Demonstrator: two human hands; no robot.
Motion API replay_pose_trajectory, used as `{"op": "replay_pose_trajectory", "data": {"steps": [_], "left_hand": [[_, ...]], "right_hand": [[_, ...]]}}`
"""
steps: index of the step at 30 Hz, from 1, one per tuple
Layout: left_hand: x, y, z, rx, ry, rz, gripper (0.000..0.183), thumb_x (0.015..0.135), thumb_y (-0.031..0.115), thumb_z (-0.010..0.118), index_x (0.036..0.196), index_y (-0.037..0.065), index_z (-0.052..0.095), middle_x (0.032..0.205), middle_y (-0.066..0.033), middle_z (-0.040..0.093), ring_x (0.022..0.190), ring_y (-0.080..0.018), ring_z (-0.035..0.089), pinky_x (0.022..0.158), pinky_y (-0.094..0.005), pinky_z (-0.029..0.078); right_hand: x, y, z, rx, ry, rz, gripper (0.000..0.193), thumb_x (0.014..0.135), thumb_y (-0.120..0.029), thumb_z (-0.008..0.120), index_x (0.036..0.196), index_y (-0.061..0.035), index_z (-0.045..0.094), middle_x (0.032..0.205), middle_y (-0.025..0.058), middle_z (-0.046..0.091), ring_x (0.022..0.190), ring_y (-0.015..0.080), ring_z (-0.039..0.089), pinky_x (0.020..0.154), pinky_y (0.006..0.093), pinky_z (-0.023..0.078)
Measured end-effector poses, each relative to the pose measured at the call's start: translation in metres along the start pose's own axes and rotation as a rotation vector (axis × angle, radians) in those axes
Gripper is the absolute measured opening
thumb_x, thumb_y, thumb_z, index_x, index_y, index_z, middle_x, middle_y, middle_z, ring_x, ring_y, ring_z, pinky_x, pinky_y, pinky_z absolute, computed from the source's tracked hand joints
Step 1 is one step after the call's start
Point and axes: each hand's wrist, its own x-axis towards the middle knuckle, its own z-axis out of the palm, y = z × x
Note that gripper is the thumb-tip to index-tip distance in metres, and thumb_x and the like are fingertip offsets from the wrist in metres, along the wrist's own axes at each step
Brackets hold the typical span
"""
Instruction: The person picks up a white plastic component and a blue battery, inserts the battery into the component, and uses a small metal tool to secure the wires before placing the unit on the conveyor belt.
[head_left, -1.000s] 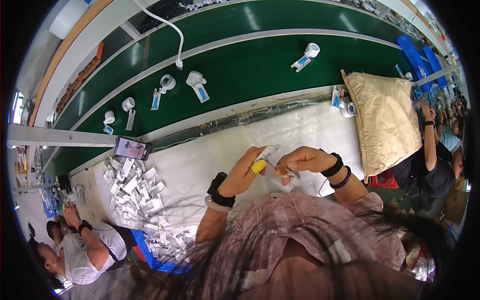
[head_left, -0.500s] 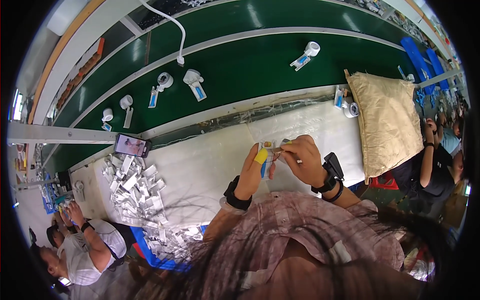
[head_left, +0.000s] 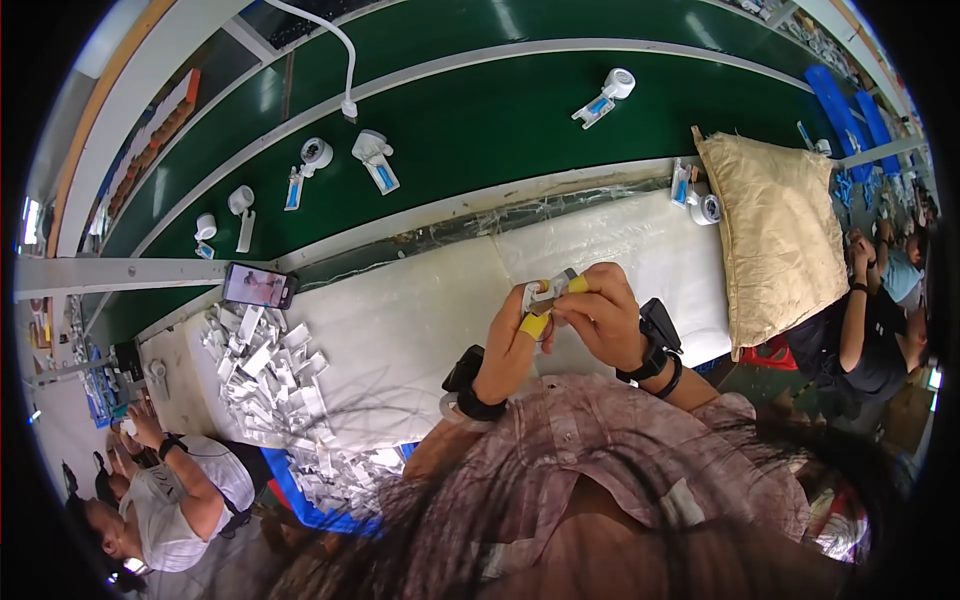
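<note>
Over the middle of the pale bench top, both my hands hold a small white plastic part (head_left: 535,292), with a grey piece at its upper right end. My left hand (head_left: 503,347) is closed on its left side, yellow tape round a finger or thumb. My right hand (head_left: 608,312) pinches the other end, also with yellow on a fingertip. Fingers hide much of the part, so its exact kind does not show. On the bench beside the sack, to the right, lies a white unit with a round head (head_left: 706,210) and a blue-marked arm.
A pile of white plastic pieces (head_left: 265,365) covers the bench's left end, spilling toward a blue crate (head_left: 290,490). A phone (head_left: 258,287) leans behind it. Several white round-headed units (head_left: 375,160) lie on the green belt (head_left: 470,130). A tan sack (head_left: 775,235) stands right. People work on both sides.
The part has been raised and turned in my hands; its blue strip no longer shows. My right hand has shifted slightly up and left. The whole view has tilted a little.
</note>
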Motion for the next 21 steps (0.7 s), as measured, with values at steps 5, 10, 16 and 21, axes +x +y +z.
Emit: {"op": "replay_pose_trajectory", "data": {"steps": [5, 10, 16, 21], "left_hand": [[-0.001, 0.001, 0.001, -0.02, -0.013, 0.01, 0.029, 0.098, 0.006, 0.036, 0.125, 0.0, 0.043, 0.091, -0.0052, 0.053, 0.071, -0.0092, 0.049, 0.061, -0.0241, 0.044], [-0.002, 0.002, 0.002, 0.092, -0.028, 0.027, 0.037, 0.097, 0.009, 0.036, 0.133, 0.0, 0.038, 0.098, -0.0083, 0.058, 0.069, -0.012, 0.051, 0.066, -0.0251, 0.043], [-0.003, -0.005, 0.002, 0.037, -0.012, 0.031, 0.032, 0.096, 0.011, 0.044, 0.126, 0.0, 0.043, 0.089, -0.0047, 0.053, 0.071, -0.0079, 0.048, 0.061, -0.0241, 0.043], [-0.005, -0.01, 0.001, 0.169, 0.008, 0.13, 0.034, 0.098, 0.015, 0.045, 0.128, 0.0, 0.042, 0.087, -0.0041, 0.054, 0.07, -0.0086, 0.049, 0.061, -0.024, 0.043]], "right_hand": [[-0.003, 0.002, 0.0, 0.022, 0.007, -0.007, 0.031, 0.063, -0.001, 0.078, 0.091, -0.0127, 0.07, 0.092, 0.0043, 0.057, 0.086, 0.0268, 0.054, 0.075, 0.0368, 0.046], [-0.005, 0.003, 0.0, 0.017, 0.023, -0.017, 0.031, 0.063, -0.001, 0.078, 0.091, -0.0124, 0.07, 0.091, 0.0045, 0.057, 0.085, 0.0275, 0.053, 0.076, 0.0371, 0.046], [-0.008, 0.004, 0.001, 0.025, 0.027, -0.011, 0.03, 0.064, -0.001, 0.078, 0.091, -0.0104, 0.068, 0.09, 0.0055, 0.056, 0.086, 0.0288, 0.054, 0.076, 0.0378, 0.046], [-0.002, 0.0, -0.001, 0.023, 0.015, -0.024, 0.029, 0.064, -0.001, 0.078, 0.091, -0.0085, 0.068, 0.089, 0.0066, 0.056, 0.086, 0.03, 0.054, 0.075, 0.0386, 0.046]]}}
